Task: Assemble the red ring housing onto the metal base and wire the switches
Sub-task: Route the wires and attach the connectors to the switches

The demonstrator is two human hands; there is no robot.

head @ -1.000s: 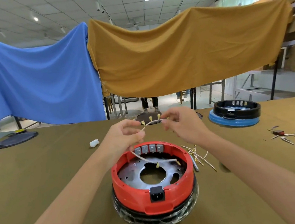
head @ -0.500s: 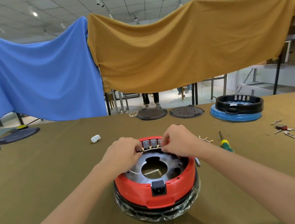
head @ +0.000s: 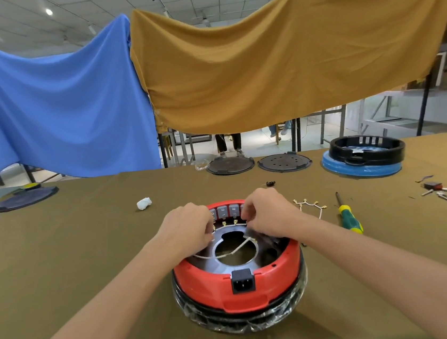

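Left hand [head: 187, 229] and right hand [head: 268, 214] both pinching a white wire [head: 230, 225] at the grey switches [head: 225, 211], red ring [head: 240, 279] on the tabletop [head: 73, 256], screwdriver [head: 347, 215] off right

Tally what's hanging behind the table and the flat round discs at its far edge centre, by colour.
Blue hanging cloth: 1
Mustard hanging cloth: 1
Dark flat discs, plain one and perforated one: 2
Total: 4
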